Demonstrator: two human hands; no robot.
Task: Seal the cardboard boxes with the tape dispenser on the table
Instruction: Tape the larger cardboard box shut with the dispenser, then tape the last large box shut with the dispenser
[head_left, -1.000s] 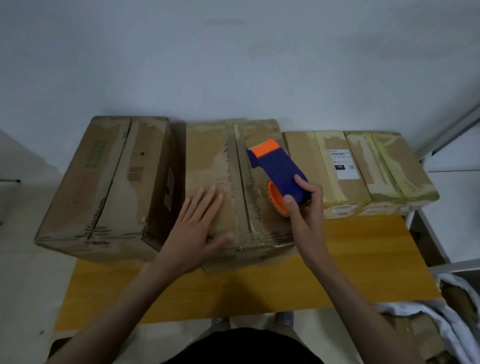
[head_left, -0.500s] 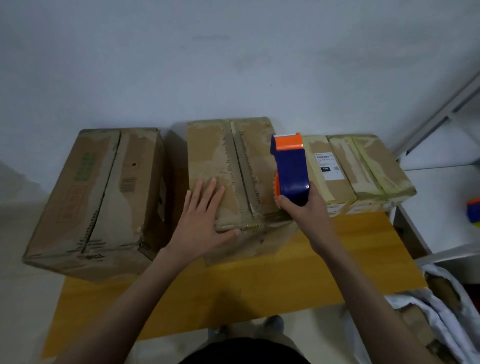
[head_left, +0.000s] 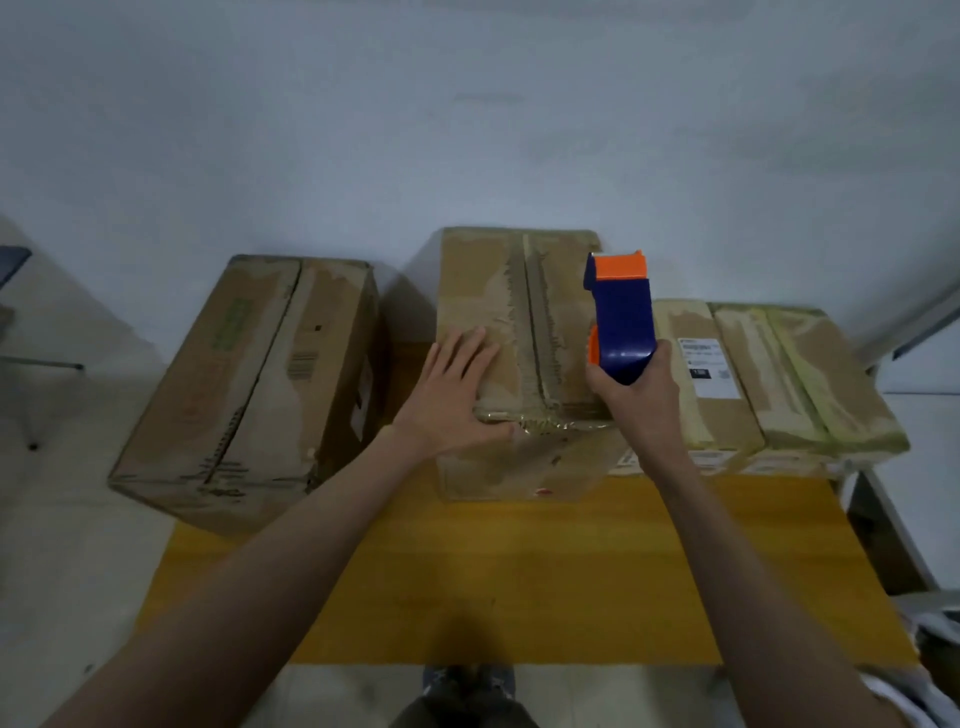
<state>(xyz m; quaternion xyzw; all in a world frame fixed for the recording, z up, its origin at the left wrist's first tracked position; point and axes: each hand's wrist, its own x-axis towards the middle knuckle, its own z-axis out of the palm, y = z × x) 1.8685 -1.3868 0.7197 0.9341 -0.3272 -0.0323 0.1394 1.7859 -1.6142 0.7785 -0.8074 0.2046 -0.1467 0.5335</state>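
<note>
A blue and orange tape dispenser (head_left: 621, 322) is held upright over the right side of the middle cardboard box (head_left: 519, 312); my right hand (head_left: 636, 397) grips its lower end. My left hand (head_left: 452, 395) lies flat, fingers straight, on the box's left top flap near the front edge. The centre seam of this box carries old torn tape. A larger box (head_left: 249, 389) stands to the left, overhanging the table. Two lower boxes sit to the right: one with a white label (head_left: 706, 384), one with yellowed tape (head_left: 810, 379).
The yellow wooden table (head_left: 519, 571) has bare surface in front of the boxes. A white wall stands close behind them. A metal frame (head_left: 883, 525) and white cloth (head_left: 935, 639) are at the right. My shoes (head_left: 467, 680) show below the table edge.
My right hand has turned the dispenser upright and drawn it toward the box's front right. The view has shifted right; my left hand stays pressed on the box.
</note>
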